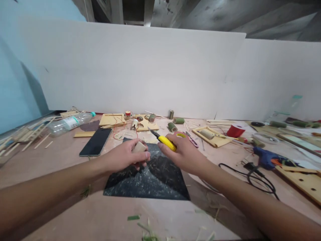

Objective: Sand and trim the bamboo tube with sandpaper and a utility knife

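My left hand (130, 154) is closed around a short pale piece of bamboo (139, 147), which looks peeled of its green skin. In my right hand (179, 149) is a yellow utility knife (167, 143), its dark blade pointing up and to the left, apart from the bamboo. Both hands are over a dark, scuffed cutting mat (147, 185) on the table. Green bamboo shavings (133, 217) lie on the table in front of the mat. Beyond the knife are several short green bamboo sections (179, 121).
Left of the mat lie a black phone (96, 142), a plastic bottle (72, 122) and wooden sticks (18, 137). To the right are a blue glue gun (264, 157), a black cable (260, 182), scissors (192, 140) and a red spool (235, 131). A white board (140, 73) stands behind.
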Demonstrator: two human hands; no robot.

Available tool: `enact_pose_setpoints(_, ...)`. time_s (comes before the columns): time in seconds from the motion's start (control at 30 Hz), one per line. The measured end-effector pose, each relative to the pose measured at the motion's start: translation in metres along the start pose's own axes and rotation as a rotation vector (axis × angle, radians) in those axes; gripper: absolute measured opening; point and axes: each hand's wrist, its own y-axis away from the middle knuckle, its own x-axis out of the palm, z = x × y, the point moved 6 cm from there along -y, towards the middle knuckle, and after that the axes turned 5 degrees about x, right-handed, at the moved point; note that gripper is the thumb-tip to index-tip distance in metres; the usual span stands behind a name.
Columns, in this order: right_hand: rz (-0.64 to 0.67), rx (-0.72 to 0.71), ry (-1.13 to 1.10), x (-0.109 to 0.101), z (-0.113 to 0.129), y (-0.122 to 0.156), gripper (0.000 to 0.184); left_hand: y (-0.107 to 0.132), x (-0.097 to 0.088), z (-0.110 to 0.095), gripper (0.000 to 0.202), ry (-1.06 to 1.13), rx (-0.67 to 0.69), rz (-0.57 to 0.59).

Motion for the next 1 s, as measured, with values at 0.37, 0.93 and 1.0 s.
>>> enact_pose_setpoints(0.37,0.117,0.022,0.033,0.008,-0.005,0.012,0.043,-0.03,0.019,0.035,0.04,0.25,-0.007,0.149)
enact_pose_setpoints(0.93,0.06,0.124,0.089,0.013,-0.026,0.011,0.039,-0.027,0.015,0.034,0.041,0.274,0.055,0.229)
enact_pose_setpoints(1.0,0.066,0.11,0.081,0.013,-0.023,0.012,0.039,-0.027,0.015,0.032,0.037,0.275,0.081,0.234)
